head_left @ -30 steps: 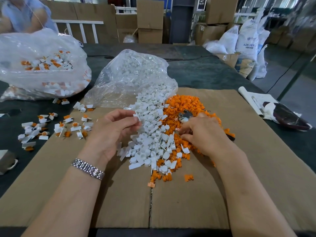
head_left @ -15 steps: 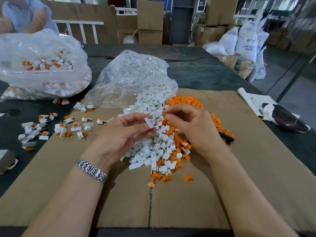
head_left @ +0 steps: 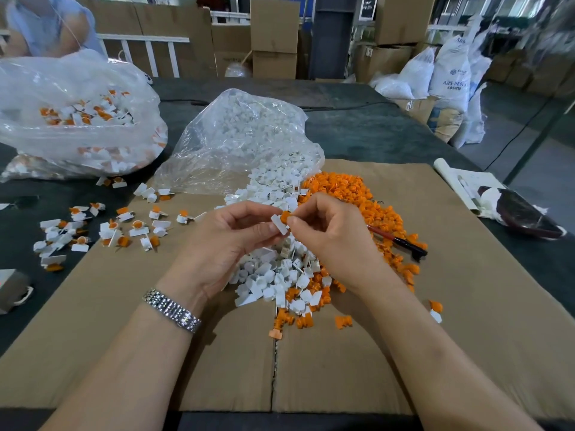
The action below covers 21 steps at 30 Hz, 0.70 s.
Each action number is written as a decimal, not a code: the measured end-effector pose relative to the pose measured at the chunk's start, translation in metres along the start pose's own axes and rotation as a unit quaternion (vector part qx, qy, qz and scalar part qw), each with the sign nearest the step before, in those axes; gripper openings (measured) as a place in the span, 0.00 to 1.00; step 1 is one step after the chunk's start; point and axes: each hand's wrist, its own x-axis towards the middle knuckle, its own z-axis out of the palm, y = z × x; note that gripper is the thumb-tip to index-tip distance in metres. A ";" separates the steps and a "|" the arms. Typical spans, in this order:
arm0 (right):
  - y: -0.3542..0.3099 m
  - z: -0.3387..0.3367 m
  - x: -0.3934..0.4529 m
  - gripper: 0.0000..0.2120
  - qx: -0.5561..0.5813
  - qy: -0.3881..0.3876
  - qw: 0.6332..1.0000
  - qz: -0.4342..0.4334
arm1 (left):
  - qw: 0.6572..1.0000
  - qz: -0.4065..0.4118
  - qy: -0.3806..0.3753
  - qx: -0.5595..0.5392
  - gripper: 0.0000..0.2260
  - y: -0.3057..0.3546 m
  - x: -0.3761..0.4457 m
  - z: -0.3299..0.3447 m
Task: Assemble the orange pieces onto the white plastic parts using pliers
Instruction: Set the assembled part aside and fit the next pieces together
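Observation:
My left hand (head_left: 227, 244) pinches a small white plastic part (head_left: 279, 224) above the middle of the cardboard. My right hand (head_left: 329, 234) pinches an orange piece (head_left: 285, 216) and holds it against the top of that white part. Under both hands lies a heap of white parts (head_left: 273, 275), with a heap of orange pieces (head_left: 357, 197) to its right. The pliers (head_left: 401, 242), with red and black handles, lie on the orange heap just right of my right hand, untouched.
A clear bag of white parts (head_left: 242, 135) spills onto the cardboard sheet (head_left: 466, 306). Assembled white-and-orange parts (head_left: 118, 228) lie scattered at left, beside a second bag (head_left: 71, 119) of them. Rolled paper and a dark object (head_left: 522, 213) sit at right. A person (head_left: 46, 23) is at far left.
My right hand left the orange heap, rose and moved left with an orange piece. My left hand lifted the white part to meet it. The pliers came into view on the heap.

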 end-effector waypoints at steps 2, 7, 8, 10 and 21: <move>0.001 0.004 -0.001 0.03 0.008 0.005 1.000 0.002 | 1.000 0.004 0.008 -0.007 0.10 0.000 0.000 0.000; -0.001 0.002 -0.003 0.04 0.038 -0.039 0.998 0.007 | 0.998 -0.010 0.007 -0.066 0.10 0.002 0.002 -0.001; -0.002 0.000 -0.003 0.06 0.037 -0.045 0.998 0.001 | 0.997 -0.013 0.005 -0.072 0.10 0.002 0.002 -0.001; -0.004 -0.005 -0.003 0.11 0.031 -0.047 0.998 -0.020 | 0.997 -0.023 -0.001 -0.078 0.11 0.003 0.002 -0.002; 0.000 -0.004 -0.004 0.11 -0.059 0.006 0.992 -0.109 | 1.000 -0.023 -0.004 -0.015 0.11 0.002 0.001 -0.005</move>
